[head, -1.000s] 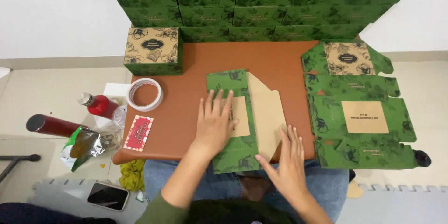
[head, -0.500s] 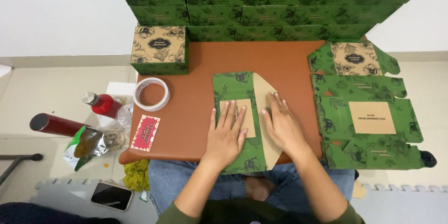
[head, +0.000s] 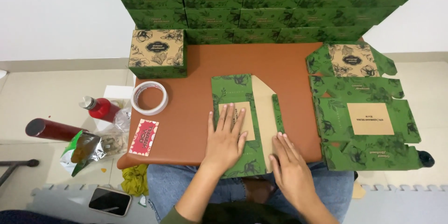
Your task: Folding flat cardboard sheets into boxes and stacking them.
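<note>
Flat green carton [head: 240, 112] lies at the near middle of the brown tabletop [head: 196, 84], its near end overhanging the edge above the lap. Left hand [head: 226, 140] open, palm flat on the carton's tan label. Right hand [head: 290, 168] open, fingers pressing the folded tan flap [head: 264, 112] at the near edge. Assembled box [head: 157, 53] far left, closed, contents unseen. Unfolded blanks [head: 364, 112] overhang the right edge. Tape roll [head: 150, 98] at left edge; bare tabletop between.
</note>
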